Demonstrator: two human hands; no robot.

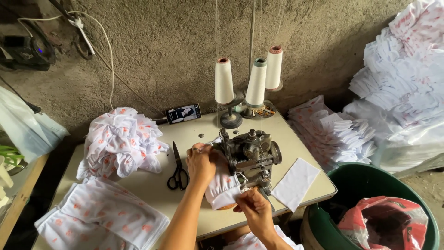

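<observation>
Hands work white cloth (222,192) at a sewing machine (249,155) on the bench (194,139). Left hand (201,163) lies curled on the cloth; right hand (253,208) pinches its near edge. Scissors (178,169) lie just left.

Black scissors (178,167) flat on the bench (194,134), just beside a heap of white cloth with orange print (121,143). Further printed pieces (101,216) stacked at the near left corner. Three thread cones (255,83) upright on their stand at the back edge; phone (183,113) leaning against the wall. Plain white rectangle (295,183) near the right edge. Green tub (365,185) holding a red-and-white bag (386,222); folded white stacks (342,134) behind.
</observation>
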